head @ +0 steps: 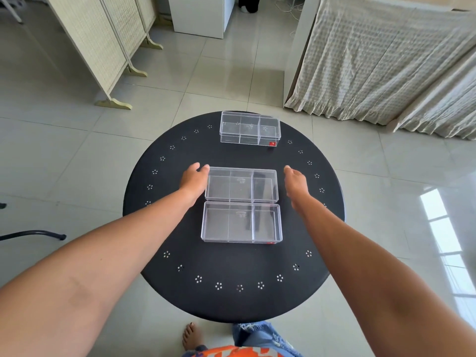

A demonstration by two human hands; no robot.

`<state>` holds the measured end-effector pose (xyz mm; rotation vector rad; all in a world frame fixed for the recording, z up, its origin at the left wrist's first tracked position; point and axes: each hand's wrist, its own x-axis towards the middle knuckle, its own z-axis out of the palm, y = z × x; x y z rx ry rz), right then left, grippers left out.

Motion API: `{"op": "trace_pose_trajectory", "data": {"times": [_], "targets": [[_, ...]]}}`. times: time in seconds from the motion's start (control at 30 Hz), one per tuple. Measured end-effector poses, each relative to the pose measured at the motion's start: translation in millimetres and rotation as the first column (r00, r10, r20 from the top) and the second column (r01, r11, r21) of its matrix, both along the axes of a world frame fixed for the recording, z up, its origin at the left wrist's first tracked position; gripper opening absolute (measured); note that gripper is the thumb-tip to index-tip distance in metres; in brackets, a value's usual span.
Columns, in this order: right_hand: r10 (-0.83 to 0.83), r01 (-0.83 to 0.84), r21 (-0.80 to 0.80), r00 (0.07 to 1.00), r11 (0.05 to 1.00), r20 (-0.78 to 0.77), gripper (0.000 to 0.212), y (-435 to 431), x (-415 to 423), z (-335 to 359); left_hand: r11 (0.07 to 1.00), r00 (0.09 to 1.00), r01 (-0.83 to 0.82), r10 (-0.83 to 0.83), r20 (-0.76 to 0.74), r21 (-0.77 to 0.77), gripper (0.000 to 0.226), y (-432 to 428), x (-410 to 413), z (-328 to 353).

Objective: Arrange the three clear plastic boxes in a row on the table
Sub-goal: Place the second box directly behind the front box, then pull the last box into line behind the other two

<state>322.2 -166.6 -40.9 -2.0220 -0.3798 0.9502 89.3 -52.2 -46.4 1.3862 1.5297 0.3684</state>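
Note:
Three clear plastic compartment boxes lie on a round black table (180, 228). The far box (249, 128) sits near the table's back edge with a red sticker at its corner. The middle box (241, 185) and the near box (241, 222) lie one behind the other, their long edges touching. My left hand (193, 180) rests against the middle box's left end, fingers touching its far left corner. My right hand (296, 182) hovers a short gap off that box's right end, fingers apart and holding nothing.
A folding screen (103, 47) stands on the tiled floor at the left. A cloth-draped piece of furniture (386, 60) is at the right, a white cabinet (201, 16) at the back. A black chair leg (33, 234) pokes in at left. My foot (190, 336) is below the table.

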Motion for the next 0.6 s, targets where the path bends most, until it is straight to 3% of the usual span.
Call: {"op": "trace_pose_trajectory", "data": {"times": [0.33,0.6], "targets": [[0.034,-0.032,-0.038,0.998,0.999,0.052,0.035,69,50,17,1.0,0.997,0.022,-0.022,0.073,-0.003,0.061,70,51,16],[0.105,-0.104,-0.033,0.994,0.994,0.035,0.013,124,77,3,0.998,0.991,0.021,-0.014,0.133,-0.055,0.068,117,100,14]]}}
